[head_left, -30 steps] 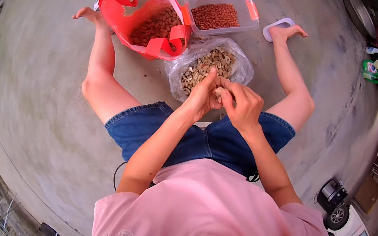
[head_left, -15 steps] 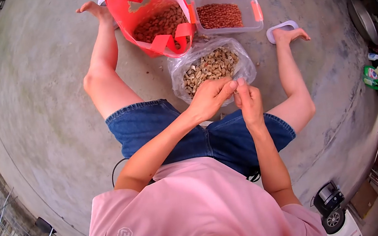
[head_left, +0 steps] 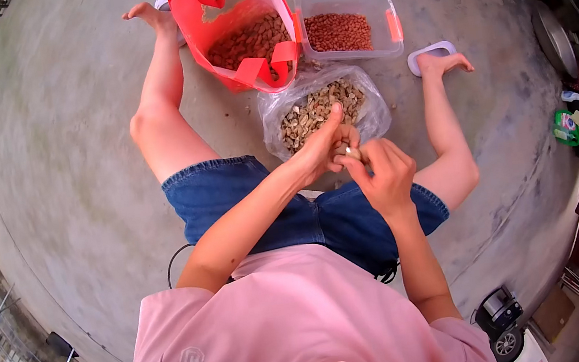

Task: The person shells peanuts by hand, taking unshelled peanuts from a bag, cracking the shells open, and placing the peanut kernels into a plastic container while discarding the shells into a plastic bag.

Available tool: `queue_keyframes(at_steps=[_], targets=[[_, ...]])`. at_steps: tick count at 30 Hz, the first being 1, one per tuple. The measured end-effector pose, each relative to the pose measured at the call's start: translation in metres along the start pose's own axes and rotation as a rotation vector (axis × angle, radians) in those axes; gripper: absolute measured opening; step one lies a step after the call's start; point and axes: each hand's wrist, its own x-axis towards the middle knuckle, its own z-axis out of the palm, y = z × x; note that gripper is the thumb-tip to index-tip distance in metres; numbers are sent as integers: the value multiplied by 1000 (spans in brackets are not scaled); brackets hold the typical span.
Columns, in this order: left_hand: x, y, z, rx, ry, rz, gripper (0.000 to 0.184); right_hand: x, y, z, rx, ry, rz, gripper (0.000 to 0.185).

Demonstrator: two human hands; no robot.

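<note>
Above the near edge of the clear plastic bag, my two hands meet around a small pale peanut. My left hand has its fingers curled about it, thumb raised away from them. From the other side, my right hand pinches at the peanut; part of it is hidden by the fingers. Broken peanut shells fill the plastic bag. Beyond it stands a red tote bag with unshelled peanuts inside. A clear plastic box beside the tote holds reddish shelled peanuts.
I sit with legs spread around the containers on a concrete floor. A metal basin and a green bottle lie far right. A black appliance with a wheel is at the lower right.
My left thumb has lifted off the pinch and now points up. My right hand has turned, its fingers closing nearer the left. The pale peanut now shows between them.
</note>
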Motion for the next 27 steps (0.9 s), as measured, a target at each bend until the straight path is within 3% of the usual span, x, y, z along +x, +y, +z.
queue_keyframes(at_steps=[2, 5, 6, 9, 10, 13, 16, 19, 23, 27], targets=[[6, -7, -1, -139, -94, 4, 56, -2, 2, 5, -177, -22, -29, 21], [1, -2, 1, -201, -17, 24, 50, 0, -5, 0, -38, 2, 71, 21], [2, -5, -5, -292, -115, 60, 39, -1, -3, -1, -3, -25, 98, 20], [4, -7, -9, -307, -77, 85, 35, -7, 4, -1, 171, 9, 232, 22], [2, -5, -5, -284, -27, 103, 30, -7, 5, 1, 256, 20, 242, 32], [-12, 3, -2, -127, -57, 160, 27, -12, 10, 4, 729, 5, 591, 39], [-25, 10, 11, 202, 56, 426, 22, -13, 12, 4, 976, -11, 683, 44], [-25, 9, 11, 653, 34, 666, 19, -12, 10, 7, 1029, -29, 670, 44], [-39, 23, 23, 841, 170, 679, 18, -7, 7, 2, 891, -22, 575, 44], [-50, 36, 26, 1186, 146, 842, 15, 1, -1, -7, 673, -15, 418, 44]])
